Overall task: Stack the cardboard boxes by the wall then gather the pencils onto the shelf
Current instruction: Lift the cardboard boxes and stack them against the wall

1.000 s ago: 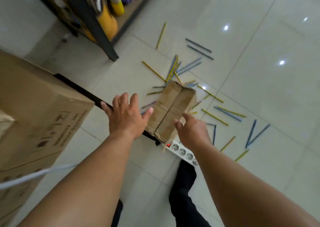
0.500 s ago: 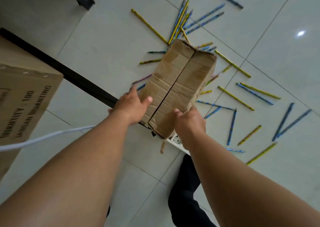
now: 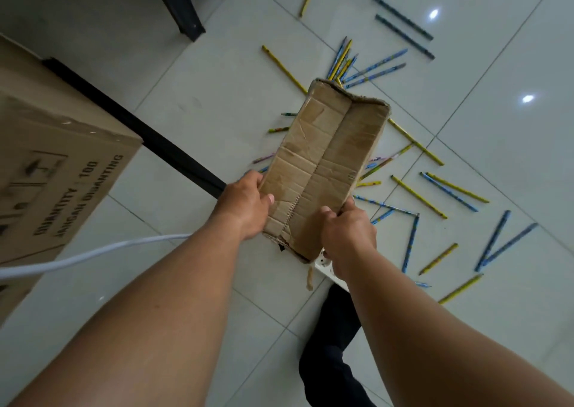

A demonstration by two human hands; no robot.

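Fingers of both hands hidden behind the small cardboard box (image 3: 326,170); only thumbs and backs show. Power strip (image 3: 324,266) just under the right hand (image 3: 348,235), mostly covered by box and wrist. Several pencils (image 3: 372,186) run under the box beyond the hands. Large box (image 3: 56,170) left of the left hand (image 3: 245,207) cut off by the edge, print blurred. White cable (image 3: 93,253) leaves frame left.

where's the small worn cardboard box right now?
Head view, centre: the small worn brown cardboard box is gripped at its near end by left hand and right hand, over the scattered pencils.
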